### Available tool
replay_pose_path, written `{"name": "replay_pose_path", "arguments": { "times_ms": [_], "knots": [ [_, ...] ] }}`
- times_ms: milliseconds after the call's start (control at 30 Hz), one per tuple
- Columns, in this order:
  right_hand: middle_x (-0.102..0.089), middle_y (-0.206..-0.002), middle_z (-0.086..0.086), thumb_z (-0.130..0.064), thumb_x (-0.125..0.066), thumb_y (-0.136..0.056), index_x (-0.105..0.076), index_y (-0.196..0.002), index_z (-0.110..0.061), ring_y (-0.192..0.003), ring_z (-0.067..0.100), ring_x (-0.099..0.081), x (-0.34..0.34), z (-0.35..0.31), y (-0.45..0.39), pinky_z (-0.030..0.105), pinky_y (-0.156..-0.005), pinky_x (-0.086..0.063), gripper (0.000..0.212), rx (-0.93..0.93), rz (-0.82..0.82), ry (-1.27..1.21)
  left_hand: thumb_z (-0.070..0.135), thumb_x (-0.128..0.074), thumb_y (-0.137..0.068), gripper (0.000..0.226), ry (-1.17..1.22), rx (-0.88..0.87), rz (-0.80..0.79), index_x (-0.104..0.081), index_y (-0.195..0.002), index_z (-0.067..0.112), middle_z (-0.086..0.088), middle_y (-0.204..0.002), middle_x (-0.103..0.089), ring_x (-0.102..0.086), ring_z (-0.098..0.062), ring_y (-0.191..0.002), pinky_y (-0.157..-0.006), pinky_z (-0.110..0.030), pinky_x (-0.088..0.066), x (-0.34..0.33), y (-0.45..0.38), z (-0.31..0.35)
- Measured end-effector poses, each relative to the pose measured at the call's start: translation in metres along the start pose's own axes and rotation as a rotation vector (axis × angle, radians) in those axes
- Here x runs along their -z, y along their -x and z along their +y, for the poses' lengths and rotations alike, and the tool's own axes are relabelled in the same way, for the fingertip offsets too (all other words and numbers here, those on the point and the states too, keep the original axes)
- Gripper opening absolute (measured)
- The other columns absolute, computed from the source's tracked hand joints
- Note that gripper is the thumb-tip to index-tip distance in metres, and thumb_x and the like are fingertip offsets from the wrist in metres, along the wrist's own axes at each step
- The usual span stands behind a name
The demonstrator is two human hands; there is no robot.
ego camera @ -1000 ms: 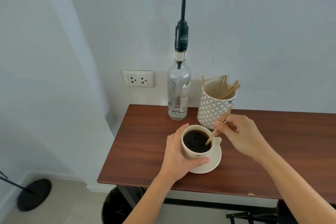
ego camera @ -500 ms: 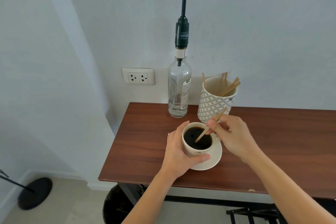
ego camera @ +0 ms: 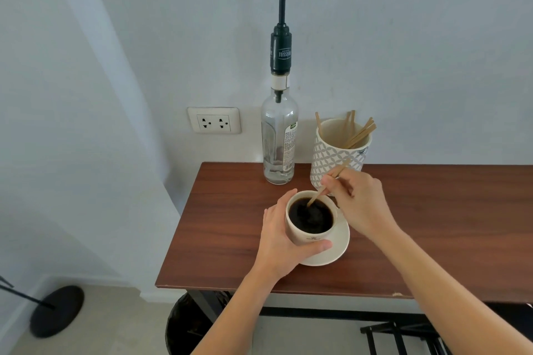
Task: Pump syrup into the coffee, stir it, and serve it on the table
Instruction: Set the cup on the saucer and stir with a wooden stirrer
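Note:
A cream cup (ego camera: 305, 235) full of black coffee stands on a cream saucer (ego camera: 336, 248) on the brown wooden table (ego camera: 432, 225). My left hand (ego camera: 278, 236) wraps around the cup's left side. My right hand (ego camera: 360, 202) pinches a wooden stir stick (ego camera: 317, 196), whose lower end dips into the coffee at the cup's far side. Behind the cup, against the wall, stands a clear glass syrup bottle (ego camera: 278, 138) with a tall black pump (ego camera: 281, 17), its spout pointing left.
A patterned white holder (ego camera: 331, 153) with several wooden sticks stands right of the bottle. A wall socket (ego camera: 214, 120) is left of it. Below the table's front edge are a dark bin (ego camera: 187, 323), a black frame (ego camera: 401, 337) and a round black stand base (ego camera: 56, 311) on the floor.
My right hand has moved the stick from the cup's right side toward its far left side, stirring. The left hand stays on the cup.

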State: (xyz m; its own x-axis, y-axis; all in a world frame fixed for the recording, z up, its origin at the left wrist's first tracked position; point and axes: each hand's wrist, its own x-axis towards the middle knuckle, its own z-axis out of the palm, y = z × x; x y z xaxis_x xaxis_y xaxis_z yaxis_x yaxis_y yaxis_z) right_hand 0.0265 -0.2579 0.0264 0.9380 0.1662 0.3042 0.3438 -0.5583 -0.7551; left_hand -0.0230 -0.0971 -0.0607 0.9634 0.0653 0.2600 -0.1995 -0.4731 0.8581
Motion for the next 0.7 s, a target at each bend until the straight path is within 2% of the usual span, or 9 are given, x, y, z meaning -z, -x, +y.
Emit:
{"name": "replay_pose_path", "arguments": {
  "times_ms": [133, 200, 267, 333, 433, 533, 600, 700],
  "knots": [
    [-0.073, -0.065, -0.013, -0.027, -0.06, -0.096, -0.069, -0.079, -0.021, -0.066, 0.002, -0.065, 0.023, 0.006, -0.003, 0.014, -0.061, -0.042, 0.02, 0.006, -0.036, 0.134, 0.055, -0.092, -0.054, 0.097, 0.006, -0.004, -0.003, -0.033, -0.131, 0.067, 0.034, -0.138, -0.048, -0.04, 0.003, -0.133, -0.113, -0.044, -0.039, 0.0, 0.001, 0.001],
    [-0.072, -0.069, -0.02, -0.028, -0.062, -0.094, -0.069, -0.078, -0.026, -0.064, -0.001, -0.064, 0.018, 0.003, 0.003, 0.01, -0.059, -0.041, 0.018, 0.012, -0.092, 0.123, 0.056, -0.092, -0.054, 0.098, 0.011, -0.003, 0.001, -0.032, -0.131, 0.067, 0.034, -0.137, -0.048, -0.041, 0.002, -0.133, -0.113, -0.043, -0.04, 0.001, 0.0, 0.0],
    [-0.074, -0.069, -0.015, -0.023, -0.064, -0.094, -0.071, -0.079, -0.023, -0.066, -0.003, -0.066, 0.003, -0.002, 0.006, 0.005, -0.063, -0.044, 0.017, 0.009, -0.106, 0.025, 0.057, -0.091, -0.054, 0.099, 0.013, 0.006, -0.005, -0.031, -0.132, 0.067, 0.03, -0.137, -0.051, -0.043, -0.001, -0.132, -0.112, -0.043, -0.041, 0.0, 0.0, 0.0],
    [-0.074, -0.067, -0.009, -0.021, -0.064, -0.095, -0.072, -0.08, -0.017, -0.07, -0.007, -0.066, -0.005, -0.005, 0.004, 0.002, -0.066, -0.043, 0.017, -0.006, -0.048, -0.011, 0.057, -0.092, -0.054, 0.099, 0.018, 0.007, -0.006, -0.032, -0.133, 0.065, 0.029, -0.136, -0.052, -0.044, -0.002, -0.131, -0.112, -0.043, -0.041, -0.001, 0.001, -0.001],
    [-0.074, -0.07, -0.011, -0.022, -0.062, -0.096, -0.071, -0.08, -0.016, -0.077, -0.008, -0.066, 0.011, 0.001, -0.003, 0.004, -0.066, -0.044, 0.02, -0.006, 0.018, 0.058, 0.056, -0.092, -0.054, 0.099, 0.027, 0.003, -0.003, -0.034, -0.134, 0.062, 0.031, -0.136, -0.051, -0.043, 0.0, -0.132, -0.113, -0.045, -0.04, -0.001, 0.001, -0.001],
    [-0.073, -0.064, -0.013, -0.027, -0.062, -0.096, -0.07, -0.076, -0.023, -0.067, 0.002, -0.065, 0.025, 0.007, -0.001, 0.011, -0.06, -0.042, 0.021, -0.019, -0.079, 0.112, 0.055, -0.093, -0.055, 0.098, 0.029, -0.001, -0.006, -0.034, -0.133, 0.063, 0.031, -0.136, -0.05, -0.043, 0.002, -0.132, -0.113, -0.045, -0.04, -0.001, 0.001, 0.0],
    [-0.075, -0.067, -0.015, -0.026, -0.064, -0.095, -0.07, -0.076, -0.026, -0.059, -0.002, -0.064, 0.016, 0.004, 0.005, 0.008, -0.06, -0.044, 0.02, -0.043, -0.148, 0.008, 0.055, -0.092, -0.054, 0.1, 0.029, 0.012, -0.009, -0.035, -0.136, 0.058, 0.03, -0.135, -0.052, -0.043, 0.002, -0.131, -0.112, -0.044, -0.04, -0.001, 0.001, -0.001],
    [-0.076, -0.068, -0.008, -0.024, -0.064, -0.095, -0.072, -0.08, -0.021, -0.063, -0.005, -0.066, -0.002, 0.001, 0.005, 0.005, -0.062, -0.045, 0.017, -0.06, -0.063, -0.084, 0.056, -0.092, -0.054, 0.101, 0.027, 0.02, -0.013, -0.036, -0.138, 0.056, 0.03, -0.134, -0.054, -0.043, 0.004, -0.129, -0.112, -0.042, -0.041, -0.001, 0.001, -0.002]
  ]
}}
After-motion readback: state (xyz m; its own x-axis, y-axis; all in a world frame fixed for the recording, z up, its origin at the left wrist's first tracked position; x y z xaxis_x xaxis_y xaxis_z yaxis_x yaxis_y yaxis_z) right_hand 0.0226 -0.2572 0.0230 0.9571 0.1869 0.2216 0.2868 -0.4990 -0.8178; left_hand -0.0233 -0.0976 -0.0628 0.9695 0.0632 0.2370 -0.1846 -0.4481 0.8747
